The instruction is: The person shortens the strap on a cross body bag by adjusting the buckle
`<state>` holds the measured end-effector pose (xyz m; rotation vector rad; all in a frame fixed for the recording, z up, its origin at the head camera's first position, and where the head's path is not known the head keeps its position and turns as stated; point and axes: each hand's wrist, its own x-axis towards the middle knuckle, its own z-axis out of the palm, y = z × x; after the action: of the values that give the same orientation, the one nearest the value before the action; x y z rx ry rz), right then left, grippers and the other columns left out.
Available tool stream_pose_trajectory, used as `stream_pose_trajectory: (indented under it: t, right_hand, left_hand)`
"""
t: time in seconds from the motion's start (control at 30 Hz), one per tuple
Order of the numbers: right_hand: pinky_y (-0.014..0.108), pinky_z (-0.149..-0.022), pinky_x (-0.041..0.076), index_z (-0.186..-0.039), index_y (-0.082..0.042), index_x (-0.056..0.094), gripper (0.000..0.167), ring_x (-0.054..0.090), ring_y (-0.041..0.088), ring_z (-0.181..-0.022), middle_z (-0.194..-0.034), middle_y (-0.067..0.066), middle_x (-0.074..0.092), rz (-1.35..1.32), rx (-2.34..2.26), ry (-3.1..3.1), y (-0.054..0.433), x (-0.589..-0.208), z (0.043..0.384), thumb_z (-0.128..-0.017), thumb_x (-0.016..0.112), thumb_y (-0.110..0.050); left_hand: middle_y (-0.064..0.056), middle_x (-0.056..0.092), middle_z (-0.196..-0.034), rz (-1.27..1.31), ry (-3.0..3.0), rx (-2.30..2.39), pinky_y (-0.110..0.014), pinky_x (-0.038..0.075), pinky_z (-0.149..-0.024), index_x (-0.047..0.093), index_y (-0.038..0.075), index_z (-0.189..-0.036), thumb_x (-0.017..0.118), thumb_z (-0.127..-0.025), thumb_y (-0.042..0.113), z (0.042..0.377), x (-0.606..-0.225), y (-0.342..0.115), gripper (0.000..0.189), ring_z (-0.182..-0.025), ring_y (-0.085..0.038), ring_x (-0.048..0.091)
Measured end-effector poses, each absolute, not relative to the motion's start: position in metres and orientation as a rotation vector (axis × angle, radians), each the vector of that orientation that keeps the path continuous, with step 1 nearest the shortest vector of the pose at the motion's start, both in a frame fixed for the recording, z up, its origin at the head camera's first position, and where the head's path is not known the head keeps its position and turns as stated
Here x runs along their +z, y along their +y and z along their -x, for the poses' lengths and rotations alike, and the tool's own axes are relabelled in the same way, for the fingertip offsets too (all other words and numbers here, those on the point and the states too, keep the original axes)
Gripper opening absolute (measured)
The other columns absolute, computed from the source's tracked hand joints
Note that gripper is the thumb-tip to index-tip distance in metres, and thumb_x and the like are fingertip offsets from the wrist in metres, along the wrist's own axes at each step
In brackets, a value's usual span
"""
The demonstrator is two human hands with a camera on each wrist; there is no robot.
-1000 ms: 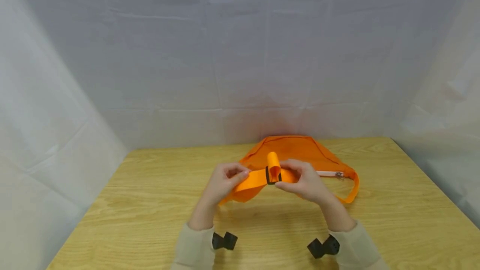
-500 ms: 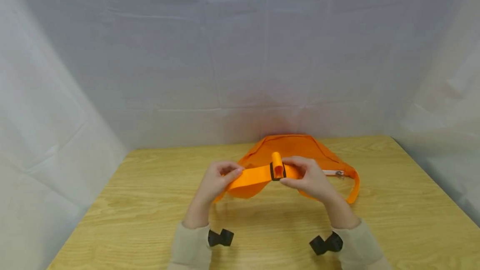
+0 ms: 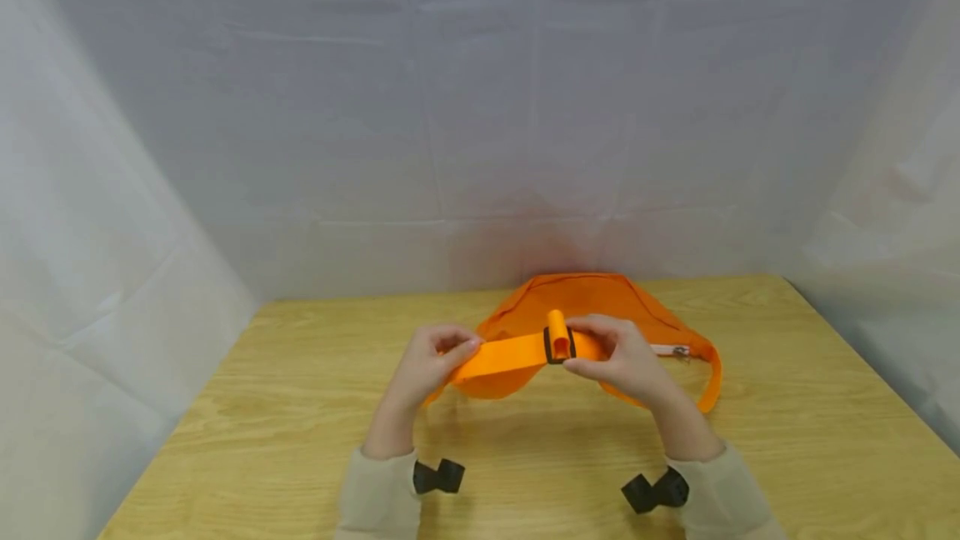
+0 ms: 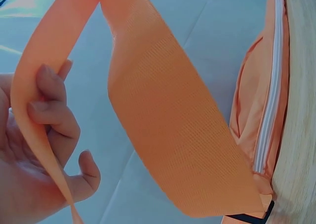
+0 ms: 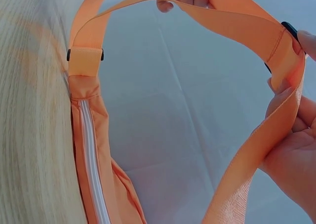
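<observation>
Left of centre above the wooden table (image 3: 285, 407), the left hand (image 3: 426, 365) is pinching one stretch of the orange strap (image 3: 504, 357), thumb on the near face. Rightward, the strap is running to a black buckle (image 3: 548, 347), and a short loop of webbing is standing up through it. At the buckle's right side, the right hand (image 3: 630, 361) is pinching the strap between thumb and fingers, with the thumb touching the buckle. Neither grip is spreading wide. Behind both hands, the orange bag (image 3: 585, 294) is resting at the table's far edge, just in front of a pale sheet (image 3: 480, 132); the strap's right end is curving down beside it.

Between views, some details are differing. The head view is showing only a short piece of the zipper (image 3: 669, 350), while both wrist views are showing a long run of it. The left wrist view is showing fingers curling over the strap, the lower ones standing off it. The right wrist view is showing a second buckle (image 5: 102, 55) at the bag's end, plus the strap arching between the hands.
</observation>
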<state>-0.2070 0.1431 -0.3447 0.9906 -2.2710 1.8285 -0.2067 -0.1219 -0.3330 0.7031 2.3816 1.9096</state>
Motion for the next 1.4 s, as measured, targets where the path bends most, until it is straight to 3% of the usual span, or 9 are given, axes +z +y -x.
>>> stream_pose_trajectory:
  t: [0.9,1.4]
  right_hand:
    - [0.025,-0.068,0.048,-0.112,0.014,0.051,0.040,0.055,0.012,-0.081,-0.103,0.023,0.053,-1.005,1.780,-2.237,0.146,-0.342,0.206,-0.075,0.066,0.005]
    - [0.026,-0.069,0.048,-0.112,0.014,0.051,0.041,0.055,0.014,-0.083,-0.104,0.023,0.053,-1.115,1.728,-2.212,0.138,-0.347,0.206,-0.075,0.067,0.005]
  left_hand:
    - [-0.012,0.061,-0.085,-0.801,2.474,1.727,-0.025,0.047,-0.060,0.062,-0.005,-0.094,0.059,-0.085,0.007,0.208,-0.335,-0.125,0.016,-0.067,-0.015,0.054]
    - [-0.008,0.061,-0.078,-0.824,2.401,1.717,-0.026,0.046,-0.061,0.063,-0.003,-0.101,0.062,-0.083,0.008,0.207,-0.338,-0.114,0.021,-0.068,-0.016,0.054]
